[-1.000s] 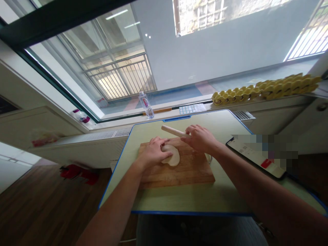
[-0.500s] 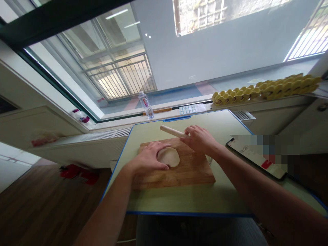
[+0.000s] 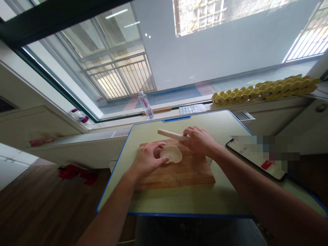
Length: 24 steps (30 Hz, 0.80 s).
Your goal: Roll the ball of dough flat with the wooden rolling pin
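A flat, pale disc of dough [image 3: 171, 153] lay on a rectangular wooden cutting board [image 3: 179, 174], toward the board's far edge. The dough was smooth and matte, roughly round, with a thin, slightly uneven rim. The board showed warm, honey-coloured grain and squared corners, and it sat on a pale green worktop [image 3: 194, 200] with a glossy laminate face and a blue edge band.

The left hand [image 3: 148, 159] rested on the board at the dough's near-left side, its fingers spread and loosely curled, the fingertips touching the dough's edge; it pressed rather than gripped. The right hand [image 3: 200, 140] was wrapped over one end of a rolling pin [image 3: 170, 134], a plain, light wooden cylinder with a rounded tip, its fingers folded down on the pin. The pin lay across the far edge of the board, just behind the dough, its free end pointing left.

To the right on the worktop lay a phone [image 3: 256, 159] with a bright screen, partly blurred. On the window ledge beyond stood a clear plastic water bottle [image 3: 145, 104] with a red label, and further right a row of yellow moulded egg trays [image 3: 266, 89], bumpy and scalloped in outline.
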Motion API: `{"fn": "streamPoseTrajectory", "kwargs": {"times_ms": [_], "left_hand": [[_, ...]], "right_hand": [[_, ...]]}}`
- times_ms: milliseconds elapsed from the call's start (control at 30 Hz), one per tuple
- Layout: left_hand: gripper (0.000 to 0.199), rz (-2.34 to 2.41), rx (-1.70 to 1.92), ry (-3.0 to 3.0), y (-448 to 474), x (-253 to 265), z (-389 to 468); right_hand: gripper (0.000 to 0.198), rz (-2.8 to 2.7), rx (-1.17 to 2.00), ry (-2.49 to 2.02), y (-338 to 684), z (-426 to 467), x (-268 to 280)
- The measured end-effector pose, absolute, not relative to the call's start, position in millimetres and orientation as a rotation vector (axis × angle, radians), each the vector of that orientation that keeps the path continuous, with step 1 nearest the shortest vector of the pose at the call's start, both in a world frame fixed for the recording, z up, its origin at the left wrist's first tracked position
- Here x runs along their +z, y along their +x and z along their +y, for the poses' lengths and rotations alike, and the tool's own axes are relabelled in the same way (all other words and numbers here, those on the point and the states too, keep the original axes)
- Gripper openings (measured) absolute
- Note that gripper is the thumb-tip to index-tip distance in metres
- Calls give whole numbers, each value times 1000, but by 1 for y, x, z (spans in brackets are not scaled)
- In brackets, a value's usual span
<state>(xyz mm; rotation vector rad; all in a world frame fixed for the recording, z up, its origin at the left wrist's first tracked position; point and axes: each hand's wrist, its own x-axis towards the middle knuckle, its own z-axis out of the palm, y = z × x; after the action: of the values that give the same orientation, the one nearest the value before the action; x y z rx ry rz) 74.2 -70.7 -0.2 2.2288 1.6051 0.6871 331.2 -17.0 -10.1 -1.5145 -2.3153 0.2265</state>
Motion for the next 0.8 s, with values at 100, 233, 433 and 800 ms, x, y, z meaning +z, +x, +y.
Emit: {"fn": "streamPoseTrajectory", "kwargs": {"times_ms": [100,233,433,800], "left_hand": [[26,1687,1026,2080,65,2,-65],[23,1787,1184,2127,68,1,-54],[32,1868,745,2346,86,-20,-40],[54,1987,356,2458,88,-22,-57]], "right_hand": [[25,-2367,241,-1436,331,-19,-8],[22,-2471,289,-1264,328,-22,-7],[20,-2500,278,-1227,325,-24,-7],[42,-2404,157,-1536,327,-18,-14]]}}
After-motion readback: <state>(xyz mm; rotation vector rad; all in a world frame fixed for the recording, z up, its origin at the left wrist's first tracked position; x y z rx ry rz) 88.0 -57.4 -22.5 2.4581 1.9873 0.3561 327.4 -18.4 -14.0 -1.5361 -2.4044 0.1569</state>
